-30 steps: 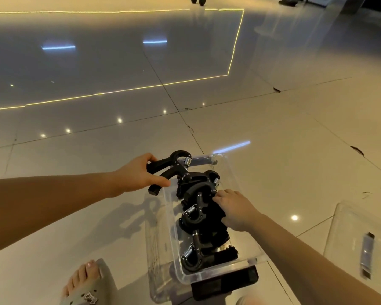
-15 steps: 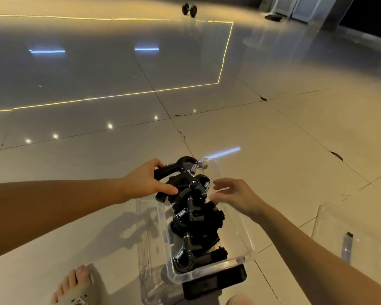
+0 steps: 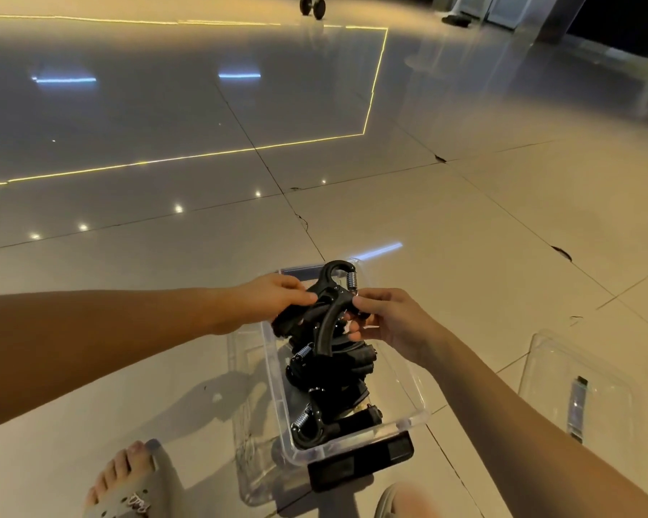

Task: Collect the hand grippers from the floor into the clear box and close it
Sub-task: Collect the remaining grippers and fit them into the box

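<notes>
Black hand gripper (image 3: 328,308), both hands' grip, no legible writing

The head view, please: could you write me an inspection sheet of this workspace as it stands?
Surface: glossy tiled floor, cracked at some joints, with light reflections.
Job's things: open clear box on the floor, several black hand grippers piled inside; one gripper held above its far end; clear lid lying to the right, off the box.
Clutter: black flat device under the box's near end; dumbbell far off.
Grippers: left hand and right hand both grip the raised gripper.
Cables: nothing seen.
Surroundings: dim room; sandalled foot at lower left.
</notes>
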Demonstrator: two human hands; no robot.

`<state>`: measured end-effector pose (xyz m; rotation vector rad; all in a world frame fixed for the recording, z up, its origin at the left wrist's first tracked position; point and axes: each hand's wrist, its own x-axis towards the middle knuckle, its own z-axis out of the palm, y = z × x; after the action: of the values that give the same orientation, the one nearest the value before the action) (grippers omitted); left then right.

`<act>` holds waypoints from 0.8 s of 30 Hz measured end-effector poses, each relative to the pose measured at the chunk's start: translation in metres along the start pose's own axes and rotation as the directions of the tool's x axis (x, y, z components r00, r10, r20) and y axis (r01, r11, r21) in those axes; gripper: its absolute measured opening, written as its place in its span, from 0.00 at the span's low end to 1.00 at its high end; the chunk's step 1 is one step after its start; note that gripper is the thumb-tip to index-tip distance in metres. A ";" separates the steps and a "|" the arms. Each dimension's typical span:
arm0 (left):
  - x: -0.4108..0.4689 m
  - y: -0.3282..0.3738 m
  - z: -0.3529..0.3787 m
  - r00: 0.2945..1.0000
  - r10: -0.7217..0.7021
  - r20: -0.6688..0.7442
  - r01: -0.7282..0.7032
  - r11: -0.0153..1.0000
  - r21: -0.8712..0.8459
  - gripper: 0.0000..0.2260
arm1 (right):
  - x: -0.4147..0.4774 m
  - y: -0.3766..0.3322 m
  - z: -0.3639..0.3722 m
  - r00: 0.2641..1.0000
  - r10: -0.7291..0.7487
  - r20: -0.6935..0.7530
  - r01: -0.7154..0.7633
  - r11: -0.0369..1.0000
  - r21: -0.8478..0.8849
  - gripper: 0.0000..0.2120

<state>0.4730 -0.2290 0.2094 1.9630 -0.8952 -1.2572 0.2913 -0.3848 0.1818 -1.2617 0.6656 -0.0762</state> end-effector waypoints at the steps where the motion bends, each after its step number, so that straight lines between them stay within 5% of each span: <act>1: 0.001 0.002 -0.003 1.000 0.008 -0.009 -0.008 1.000 -0.005 0.11 | -0.001 -0.002 -0.002 1.000 0.004 0.029 -0.004 1.000 -0.011 0.12; 7: 0.000 0.012 -0.009 0.999 0.053 0.011 -0.053 0.998 -0.031 0.09 | -0.006 -0.012 0.007 0.986 0.038 0.165 0.001 0.973 -0.231 0.09; 11: -0.003 0.007 -0.008 0.999 -0.006 0.049 0.013 0.992 -0.129 0.09 | -0.001 -0.003 0.011 0.996 -0.091 -0.005 0.086 0.952 -0.295 0.06; 16: -0.003 -0.009 0.005 0.988 -0.140 -0.067 0.112 0.944 -0.311 0.08 | -0.001 0.013 0.018 0.969 -0.226 -0.102 0.159 0.882 -0.443 0.27; 21: -0.012 -0.024 0.021 0.984 -0.175 -0.031 0.149 0.911 -0.385 0.06 | -0.004 0.031 0.013 0.969 -0.193 -0.155 0.109 0.895 -0.432 0.12; 24: -0.014 -0.034 0.034 0.981 -0.194 0.000 0.176 0.888 -0.426 0.06 | -0.004 0.041 -0.002 0.981 -0.034 -0.191 -0.039 0.929 -0.368 0.08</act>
<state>0.4437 -0.2033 0.1779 1.7406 -0.3711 -1.3764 0.2742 -0.3716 0.1461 -1.6322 0.8793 -0.0743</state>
